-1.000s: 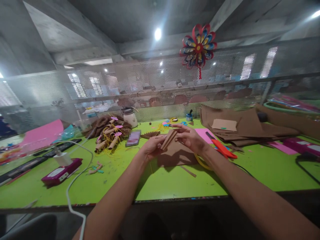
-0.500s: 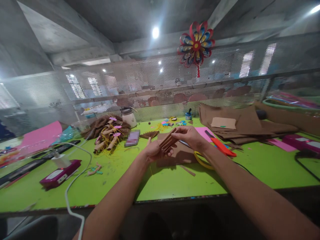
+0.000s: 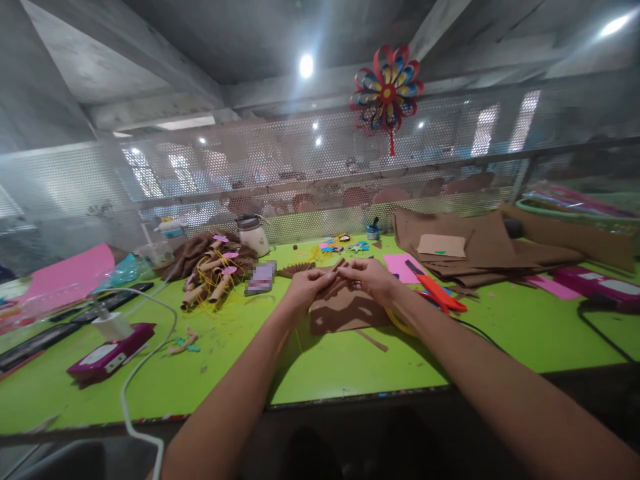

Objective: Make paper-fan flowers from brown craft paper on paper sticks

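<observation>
Pinches a piece of pleated brown paper (image 3: 338,269) with both hands, raised over the middle of a lime-green table (image 3: 220,367). Grips the nearer left part with the left hand (image 3: 305,288), thumb on top; grips the farther right part with the right hand (image 3: 375,277), between thumb and fingertips. Holds it aslant — long axis running from near left to far right, far end pointing toward the back, folds along the same line as far as the fingers let them show.

Has a brown sheet (image 3: 345,318) flat below, with a thin brown strip (image 3: 373,341) just in front and a yellow loop (image 3: 401,323) partly hidden to the right. Has a pleated fan (image 3: 296,270) just past the left hand, then a phone (image 3: 261,277), then a heap of brown paper rolls (image 3: 220,287) tangled in yellow string. Shows, rightward, a pink sheet (image 3: 400,268), a red-handled tool (image 3: 440,293) and a loose stack of brown sheets (image 3: 485,253); shows, at far left, a purple power strip (image 3: 111,353).

Faces a perforated metal screen (image 3: 280,160) — behind it, only blurred shapes. Shows a red, blue and yellow paper flower (image 3: 387,93) high before it, tassel down, under a grey concrete ceiling (image 3: 260,40) with bright lamps (image 3: 306,65).
</observation>
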`<state>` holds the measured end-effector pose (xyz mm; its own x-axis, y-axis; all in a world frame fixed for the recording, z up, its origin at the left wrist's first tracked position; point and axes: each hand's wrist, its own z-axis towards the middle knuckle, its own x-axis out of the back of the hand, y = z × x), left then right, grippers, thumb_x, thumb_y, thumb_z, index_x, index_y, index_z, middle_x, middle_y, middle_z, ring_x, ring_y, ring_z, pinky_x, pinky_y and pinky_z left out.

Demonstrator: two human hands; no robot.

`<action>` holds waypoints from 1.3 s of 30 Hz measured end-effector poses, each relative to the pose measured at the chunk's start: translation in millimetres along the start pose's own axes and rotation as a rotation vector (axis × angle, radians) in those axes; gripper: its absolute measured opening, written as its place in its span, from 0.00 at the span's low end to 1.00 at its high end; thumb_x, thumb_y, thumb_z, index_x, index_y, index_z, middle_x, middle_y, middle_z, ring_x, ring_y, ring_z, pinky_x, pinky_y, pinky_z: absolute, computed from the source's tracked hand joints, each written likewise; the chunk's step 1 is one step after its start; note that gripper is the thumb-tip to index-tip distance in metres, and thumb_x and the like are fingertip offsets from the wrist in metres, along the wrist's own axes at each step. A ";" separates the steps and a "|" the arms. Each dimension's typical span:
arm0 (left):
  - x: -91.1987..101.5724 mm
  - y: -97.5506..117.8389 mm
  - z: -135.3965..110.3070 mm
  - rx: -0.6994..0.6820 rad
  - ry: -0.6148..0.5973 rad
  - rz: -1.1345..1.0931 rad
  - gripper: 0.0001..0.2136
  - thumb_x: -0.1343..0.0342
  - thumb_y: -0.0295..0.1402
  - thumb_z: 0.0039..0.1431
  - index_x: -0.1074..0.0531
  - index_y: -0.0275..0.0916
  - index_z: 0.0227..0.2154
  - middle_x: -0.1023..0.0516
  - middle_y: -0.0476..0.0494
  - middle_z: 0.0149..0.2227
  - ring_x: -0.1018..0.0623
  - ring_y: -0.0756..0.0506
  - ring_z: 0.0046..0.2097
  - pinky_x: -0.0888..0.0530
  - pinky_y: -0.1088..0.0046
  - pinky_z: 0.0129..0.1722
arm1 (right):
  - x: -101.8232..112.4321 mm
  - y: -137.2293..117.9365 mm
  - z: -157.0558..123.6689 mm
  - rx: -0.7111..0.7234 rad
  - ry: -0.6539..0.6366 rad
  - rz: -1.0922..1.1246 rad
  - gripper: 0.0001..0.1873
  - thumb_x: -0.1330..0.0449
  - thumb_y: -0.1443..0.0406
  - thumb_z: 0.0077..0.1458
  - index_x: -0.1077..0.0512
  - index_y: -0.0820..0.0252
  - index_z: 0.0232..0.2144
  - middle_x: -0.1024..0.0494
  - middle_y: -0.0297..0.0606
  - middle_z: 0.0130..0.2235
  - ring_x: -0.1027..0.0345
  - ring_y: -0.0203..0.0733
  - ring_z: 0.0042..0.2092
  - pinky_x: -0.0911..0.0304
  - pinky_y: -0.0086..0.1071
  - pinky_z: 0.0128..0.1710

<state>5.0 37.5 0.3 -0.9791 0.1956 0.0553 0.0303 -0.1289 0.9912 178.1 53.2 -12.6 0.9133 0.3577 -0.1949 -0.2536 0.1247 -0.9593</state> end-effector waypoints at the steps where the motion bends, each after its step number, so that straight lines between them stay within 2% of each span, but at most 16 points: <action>1: 0.0 -1.1 1.1 -0.017 0.029 -0.006 0.16 0.33 0.42 0.39 0.25 0.33 0.24 0.24 0.45 0.23 0.29 0.51 0.25 0.34 0.75 0.27 | -2.2 1.7 -0.6 -0.033 -0.010 0.032 0.18 0.29 0.57 0.35 0.27 0.64 0.24 0.25 0.34 0.24 0.35 0.33 0.26 0.41 0.30 0.29; 3: 0.0 -1.6 2.4 -0.055 0.103 0.006 0.16 0.33 0.42 0.39 0.26 0.33 0.23 0.26 0.47 0.20 0.31 0.52 0.23 0.36 0.76 0.25 | -7.9 4.6 -2.5 -0.073 -0.037 0.078 0.19 0.28 0.59 0.33 0.26 0.65 0.26 0.24 0.36 0.25 0.35 0.33 0.26 0.40 0.31 0.29; 7: -0.2 -0.6 2.8 -0.120 0.209 -0.009 0.16 0.35 0.44 0.40 0.26 0.33 0.22 0.27 0.48 0.20 0.31 0.51 0.23 0.35 0.75 0.25 | -17.6 8.2 -5.8 -0.048 -0.033 0.151 0.19 0.27 0.64 0.30 0.25 0.65 0.27 0.25 0.35 0.25 0.35 0.34 0.26 0.39 0.31 0.30; 16: 2.3 -4.4 6.2 -0.107 0.309 -0.092 0.15 0.34 0.41 0.37 0.26 0.33 0.22 0.25 0.46 0.22 0.28 0.48 0.25 0.33 0.73 0.26 | -19.9 9.5 -6.2 -0.012 -0.035 0.146 0.18 0.27 0.65 0.30 0.25 0.65 0.28 0.26 0.35 0.26 0.37 0.33 0.26 0.43 0.32 0.29; 20: 0.6 -4.3 4.0 -0.117 0.299 -0.121 0.15 0.34 0.42 0.39 0.26 0.33 0.22 0.25 0.45 0.22 0.28 0.49 0.25 0.32 0.73 0.26 | -21.6 9.1 -7.5 -0.009 -0.009 0.135 0.16 0.27 0.63 0.31 0.25 0.65 0.26 0.27 0.33 0.23 0.39 0.32 0.25 0.45 0.30 0.27; 25: -2.8 -1.6 0.5 -0.140 0.279 -0.098 0.15 0.34 0.41 0.40 0.26 0.33 0.22 0.25 0.46 0.23 0.28 0.49 0.25 0.32 0.74 0.26 | -24.9 12.2 -7.5 -0.066 -0.010 0.143 0.17 0.27 0.62 0.30 0.25 0.65 0.25 0.26 0.35 0.24 0.35 0.35 0.27 0.42 0.31 0.29; 29: -4.3 3.8 -1.6 -0.067 0.259 -0.236 0.13 0.34 0.39 0.40 0.27 0.34 0.23 0.24 0.45 0.24 0.27 0.49 0.25 0.30 0.72 0.27 | -26.3 12.4 -5.9 -0.058 -0.044 0.166 0.17 0.27 0.62 0.30 0.25 0.66 0.23 0.27 0.33 0.22 0.37 0.32 0.24 0.42 0.32 0.29; 33: -2.0 7.6 -2.3 0.026 0.169 -0.345 0.09 0.36 0.35 0.43 0.25 0.34 0.27 0.22 0.42 0.29 0.25 0.48 0.29 0.28 0.72 0.29 | -22.9 10.0 -3.9 -0.056 -0.035 0.160 0.17 0.27 0.61 0.30 0.26 0.66 0.21 0.28 0.32 0.20 0.39 0.31 0.22 0.44 0.30 0.27; 36: 2.2 6.4 -1.3 0.076 0.155 -0.342 0.10 0.38 0.32 0.44 0.25 0.34 0.31 0.22 0.41 0.33 0.24 0.48 0.32 0.27 0.74 0.30 | -17.7 9.5 -1.9 -0.036 -0.043 0.154 0.17 0.27 0.59 0.31 0.27 0.65 0.20 0.28 0.32 0.20 0.39 0.31 0.22 0.46 0.29 0.25; 39: 5.9 3.7 0.0 0.069 0.147 -0.288 0.10 0.38 0.32 0.44 0.25 0.34 0.31 0.22 0.41 0.34 0.25 0.48 0.33 0.28 0.76 0.29 | -13.4 9.7 -0.3 -0.019 -0.063 0.154 0.17 0.27 0.59 0.33 0.26 0.65 0.22 0.27 0.34 0.21 0.37 0.32 0.24 0.45 0.29 0.26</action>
<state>-0.6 38.2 4.3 -0.9678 0.0716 -0.2414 -0.2434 -0.0218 0.9697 163.5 49.4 -19.4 0.8419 0.4290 -0.3273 -0.3825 0.0466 -0.9228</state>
